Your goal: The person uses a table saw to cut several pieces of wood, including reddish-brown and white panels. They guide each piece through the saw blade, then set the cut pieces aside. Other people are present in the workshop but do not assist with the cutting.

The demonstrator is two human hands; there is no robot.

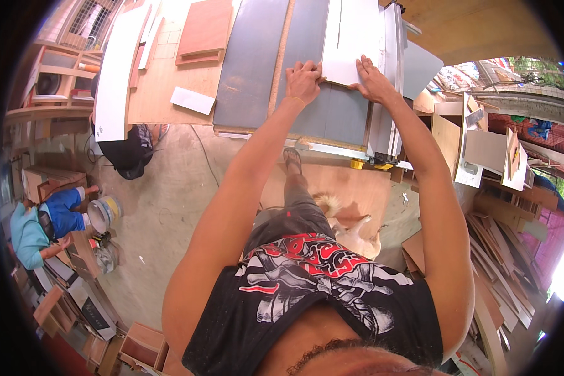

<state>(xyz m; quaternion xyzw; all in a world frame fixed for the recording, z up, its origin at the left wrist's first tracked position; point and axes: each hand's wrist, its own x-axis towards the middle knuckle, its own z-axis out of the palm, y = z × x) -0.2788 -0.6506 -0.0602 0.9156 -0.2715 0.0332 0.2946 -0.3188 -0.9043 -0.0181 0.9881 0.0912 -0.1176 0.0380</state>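
Both of my arms reach forward over a grey table-saw top. My left hand presses flat on the near left corner of a white board lying on the saw. My right hand presses on the board's near right corner, beside the grey fence. A narrow cut slot runs down the board's far part. Neither hand wraps around anything; the fingers rest on the panel.
A grey extension panel and a plywood bench with white and reddish boards lie left. A crouching person in blue works by a bucket. A light-furred dog lies at my feet. Stacked offcuts fill the right.
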